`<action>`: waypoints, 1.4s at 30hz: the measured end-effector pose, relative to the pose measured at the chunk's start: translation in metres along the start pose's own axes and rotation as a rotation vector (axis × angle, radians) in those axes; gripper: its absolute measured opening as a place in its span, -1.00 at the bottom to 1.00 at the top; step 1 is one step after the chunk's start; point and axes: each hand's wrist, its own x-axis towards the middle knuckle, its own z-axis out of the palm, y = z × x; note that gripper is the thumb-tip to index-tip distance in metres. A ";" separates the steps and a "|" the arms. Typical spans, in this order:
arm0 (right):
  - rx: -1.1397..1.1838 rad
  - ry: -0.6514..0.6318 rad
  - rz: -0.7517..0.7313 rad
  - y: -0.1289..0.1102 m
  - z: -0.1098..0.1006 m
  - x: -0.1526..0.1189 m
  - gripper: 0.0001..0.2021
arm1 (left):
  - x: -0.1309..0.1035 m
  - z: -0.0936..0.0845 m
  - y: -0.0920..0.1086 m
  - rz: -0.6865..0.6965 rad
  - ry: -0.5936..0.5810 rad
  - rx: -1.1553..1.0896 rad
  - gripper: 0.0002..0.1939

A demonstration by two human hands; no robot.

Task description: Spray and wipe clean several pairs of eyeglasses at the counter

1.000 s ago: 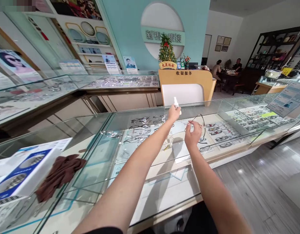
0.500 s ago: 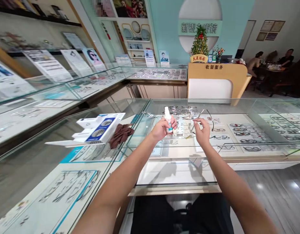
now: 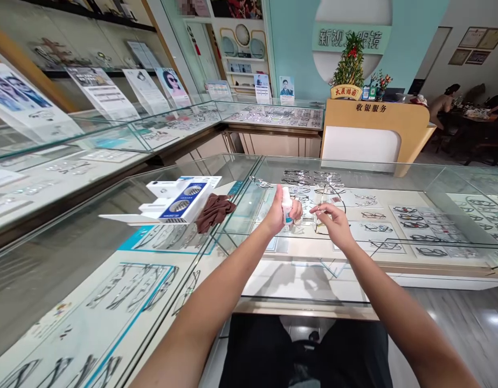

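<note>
My left hand (image 3: pixel 278 214) is wrapped round a small white spray bottle (image 3: pixel 287 200), its thumb raised beside the nozzle. Just to the right, my right hand (image 3: pixel 333 222) pinches a thin-framed pair of eyeglasses (image 3: pixel 344 200) with one temple arm standing up. The eyeglasses are close to the bottle but apart from it. Both hands are above the glass display counter (image 3: pixel 297 280). On the glass to the left lies a crumpled brown cloth (image 3: pixel 215 212), touching an opened white and blue box (image 3: pixel 183 200).
Under the glass, several eyeglass frames (image 3: pixel 402 221) lie in rows. A second display case (image 3: pixel 136 134) runs along the left and back, with standing cards (image 3: pixel 101 94) on it. A wooden cashier desk (image 3: pixel 410 121) stands at the back. People sit at a table at far right.
The view has shifted, so the scene sits further right. My left thumb has risen onto the top of the bottle. My right hand has turned the eyeglasses and brought them nearer the bottle.
</note>
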 end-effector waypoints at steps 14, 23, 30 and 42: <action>0.340 -0.199 0.255 -0.020 0.002 -0.006 -0.83 | -0.007 -0.001 -0.009 0.033 0.204 0.365 -0.17; 0.367 -0.291 0.213 -0.027 0.003 -0.010 -0.83 | -0.008 0.002 -0.005 0.035 0.160 0.493 -0.18; 0.416 -0.325 0.215 -0.030 0.002 -0.010 -0.85 | -0.011 0.004 -0.001 -0.016 0.152 0.534 -0.28; 0.502 -0.033 0.256 -0.033 -0.003 -0.003 -0.82 | -0.016 0.015 -0.001 -0.077 -0.064 0.600 -0.23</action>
